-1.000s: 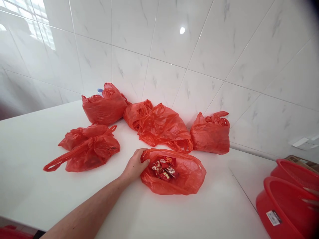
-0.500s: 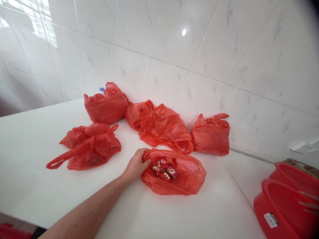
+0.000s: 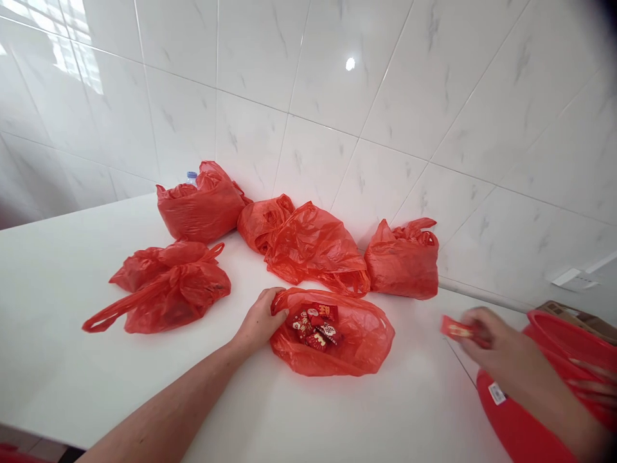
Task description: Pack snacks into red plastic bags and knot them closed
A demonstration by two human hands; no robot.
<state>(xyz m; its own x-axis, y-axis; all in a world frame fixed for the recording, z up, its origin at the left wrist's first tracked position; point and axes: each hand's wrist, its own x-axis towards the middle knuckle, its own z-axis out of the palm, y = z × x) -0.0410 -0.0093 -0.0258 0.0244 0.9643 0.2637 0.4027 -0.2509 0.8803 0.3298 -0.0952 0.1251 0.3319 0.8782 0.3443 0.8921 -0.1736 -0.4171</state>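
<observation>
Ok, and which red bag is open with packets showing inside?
The bag whose rim the left hand holds: red packets lie visible inside its wide mouth. The other bags look bunched or crumpled.

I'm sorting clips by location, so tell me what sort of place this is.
Perhaps a kitchen or workroom, though I can't tell which: a tiled wall, a white table beside it, and red plastic bags on top.

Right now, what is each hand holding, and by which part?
The left hand holds the open red bag by its left rim; the right hand, a small red packet, apparently by one end.
</observation>
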